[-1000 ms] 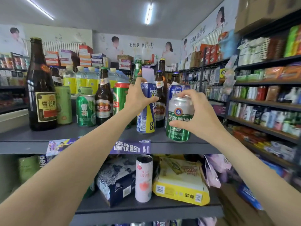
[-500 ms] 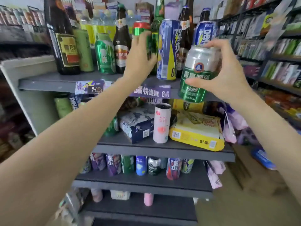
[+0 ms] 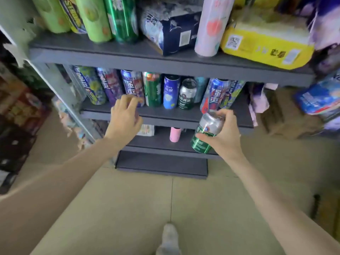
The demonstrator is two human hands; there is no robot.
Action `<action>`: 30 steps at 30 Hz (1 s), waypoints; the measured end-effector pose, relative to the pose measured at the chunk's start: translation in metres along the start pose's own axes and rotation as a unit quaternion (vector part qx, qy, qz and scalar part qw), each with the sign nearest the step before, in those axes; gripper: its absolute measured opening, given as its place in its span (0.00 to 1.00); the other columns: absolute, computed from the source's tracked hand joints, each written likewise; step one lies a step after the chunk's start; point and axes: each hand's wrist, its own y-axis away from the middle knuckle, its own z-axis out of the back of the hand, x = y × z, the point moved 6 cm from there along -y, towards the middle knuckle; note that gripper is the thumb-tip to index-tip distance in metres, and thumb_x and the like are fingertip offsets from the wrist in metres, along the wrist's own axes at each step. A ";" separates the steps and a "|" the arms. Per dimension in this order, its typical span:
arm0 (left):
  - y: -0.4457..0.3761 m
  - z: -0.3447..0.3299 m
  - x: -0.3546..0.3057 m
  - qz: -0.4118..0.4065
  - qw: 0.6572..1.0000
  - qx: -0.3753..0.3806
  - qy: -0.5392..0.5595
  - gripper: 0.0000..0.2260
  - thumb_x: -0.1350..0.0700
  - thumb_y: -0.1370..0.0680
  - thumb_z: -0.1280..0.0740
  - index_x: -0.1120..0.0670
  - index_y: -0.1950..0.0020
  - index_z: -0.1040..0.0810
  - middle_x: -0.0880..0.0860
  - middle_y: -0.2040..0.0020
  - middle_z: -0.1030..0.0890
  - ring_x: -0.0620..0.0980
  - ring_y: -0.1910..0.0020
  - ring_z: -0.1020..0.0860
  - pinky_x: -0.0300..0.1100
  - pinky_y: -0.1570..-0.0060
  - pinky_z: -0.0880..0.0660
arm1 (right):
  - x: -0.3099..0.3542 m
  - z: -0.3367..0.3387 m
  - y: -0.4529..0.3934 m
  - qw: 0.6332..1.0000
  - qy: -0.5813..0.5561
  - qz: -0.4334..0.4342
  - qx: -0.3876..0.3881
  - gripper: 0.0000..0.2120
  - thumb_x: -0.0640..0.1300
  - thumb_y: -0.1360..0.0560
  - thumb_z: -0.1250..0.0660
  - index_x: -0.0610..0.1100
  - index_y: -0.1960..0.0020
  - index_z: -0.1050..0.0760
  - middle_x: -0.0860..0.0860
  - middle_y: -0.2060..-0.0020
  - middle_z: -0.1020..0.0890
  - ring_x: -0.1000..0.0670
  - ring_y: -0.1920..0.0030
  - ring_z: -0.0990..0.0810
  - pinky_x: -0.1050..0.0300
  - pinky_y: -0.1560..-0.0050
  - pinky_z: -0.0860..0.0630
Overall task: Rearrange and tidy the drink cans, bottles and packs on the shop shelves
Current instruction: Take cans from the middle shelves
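My right hand [image 3: 223, 134]: fingers and thumb wrapped round a silver-and-green beer can [image 3: 207, 132], tilted, held in the air in front of the lower shelves
My left hand [image 3: 125, 116]: empty, fingers loosely curled, reaching toward the middle shelf [image 3: 165, 115] without gripping anything
What changed: a second ago both my hands were up at the top shelf among the bottles; now my view and arms have dropped and the can has come down with me
Middle shelf: a row of upright cans, among them a matching silver-and-green can [image 3: 186, 94] just beside a blue can [image 3: 171, 92]
Gap: bare shelf at the front, between my two hands
Meaning for the task: I judge this can belongs beside its twin; setting it down is not yet done
Bottom shelf: a pink can [image 3: 175, 134] near my can
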 end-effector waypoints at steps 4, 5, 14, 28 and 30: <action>-0.017 -0.018 -0.018 -0.002 1.000 0.005 -0.003 0.22 0.66 0.30 0.39 0.61 0.36 0.29 0.64 0.40 0.30 0.64 0.48 0.31 0.56 0.48 0.33 | -0.033 0.003 -0.017 0.996 0.005 -0.044 -0.080 0.32 0.44 0.40 0.21 0.52 0.44 0.37 0.54 0.46 0.33 0.60 0.51 0.31 0.69 0.58 0.37; -0.020 -0.025 -0.024 0.007 1.000 0.016 0.001 0.23 0.67 0.30 0.38 0.60 0.34 0.30 0.63 0.39 0.31 0.63 0.46 0.31 0.56 0.46 0.34 | -0.038 0.009 -0.024 0.994 0.011 -0.050 -0.102 0.32 0.44 0.39 0.21 0.50 0.42 0.36 0.54 0.45 0.33 0.59 0.50 0.31 0.70 0.60 0.38; -0.049 -0.073 -0.064 -0.024 0.997 0.045 -0.054 0.26 0.67 0.30 0.36 0.58 0.33 0.30 0.63 0.31 0.36 0.65 0.34 0.37 0.60 0.41 0.37 | -0.092 0.029 -0.100 0.983 0.124 -0.062 -0.121 0.33 0.42 0.35 0.24 0.42 0.36 0.37 0.46 0.37 0.32 0.45 0.40 0.28 0.47 0.49 0.27; -0.044 -0.106 -0.082 0.040 0.994 0.095 -0.034 0.28 0.64 0.26 0.38 0.54 0.27 0.38 0.58 0.26 0.44 0.59 0.29 0.44 0.55 0.33 0.43 | -0.082 0.035 -0.099 0.949 0.265 0.047 -0.163 0.35 0.46 0.33 0.26 0.41 0.31 0.37 0.37 0.33 0.35 0.36 0.37 0.33 0.42 0.43 0.29; -0.042 -0.107 -0.082 0.048 0.993 0.102 -0.027 0.28 0.64 0.26 0.38 0.54 0.27 0.39 0.58 0.26 0.44 0.58 0.29 0.45 0.54 0.33 0.43 | -0.059 0.028 -0.102 0.936 0.292 0.116 -0.158 0.34 0.48 0.35 0.25 0.42 0.33 0.33 0.35 0.37 0.31 0.34 0.39 0.30 0.40 0.44 0.30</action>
